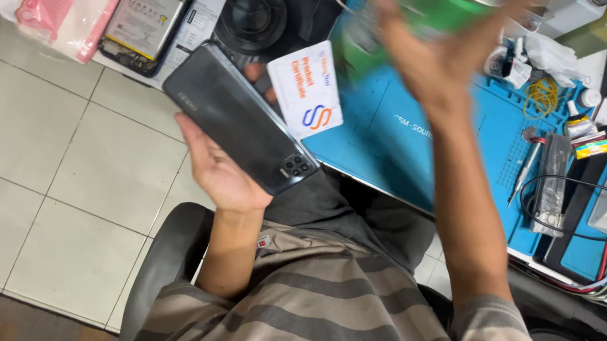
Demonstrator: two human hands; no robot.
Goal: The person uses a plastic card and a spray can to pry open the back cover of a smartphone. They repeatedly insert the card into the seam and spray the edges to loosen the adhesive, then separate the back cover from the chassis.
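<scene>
My left hand (221, 171) is clamped on a dark phone (244, 118), back side up, with a white card (305, 89) pinched at the phone's far edge by fingertips that show only partly behind it. The phone hangs in the air over the tiled floor (24, 157), just beside the near-left corner of the blue mat (401, 140) on the counter (597, 311). Its long axis runs diagonally: camera cluster toward my body and the right, the opposite end up and to the left. I judge it stiff, fairly light, glossy and therefore slippery, and fragile; grip belongs on the long side edges, palm under the back, not on the lenses. The card looks thin and flexible; it would slide out easily. My right hand (435, 63) is raised over the mat, closed around a green can (410, 16), which is motion-blurred; how tightly the fingers wrap it I cannot tell. The can's long axis seems tilted, top toward upper right. A second phone lying opened (149, 9) rests on the counter beyond.
</scene>
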